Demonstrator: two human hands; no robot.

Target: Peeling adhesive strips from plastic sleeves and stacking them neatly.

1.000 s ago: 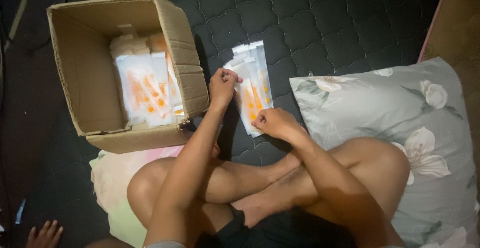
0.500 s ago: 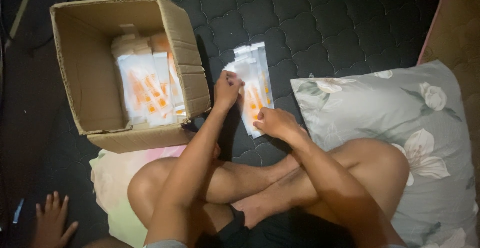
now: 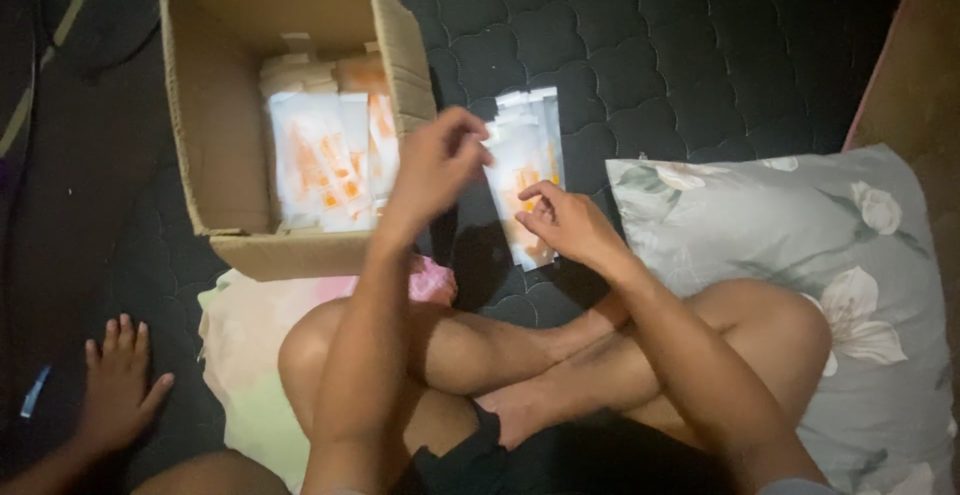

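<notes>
Dark quilted mat; packets lengthwise away from hands.

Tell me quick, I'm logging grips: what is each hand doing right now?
Left hand: fingers pinched on the top edge of a white-and-orange packet.
Right hand: fingers curled, resting on the same packet stack; grip cannot be told.
</notes>
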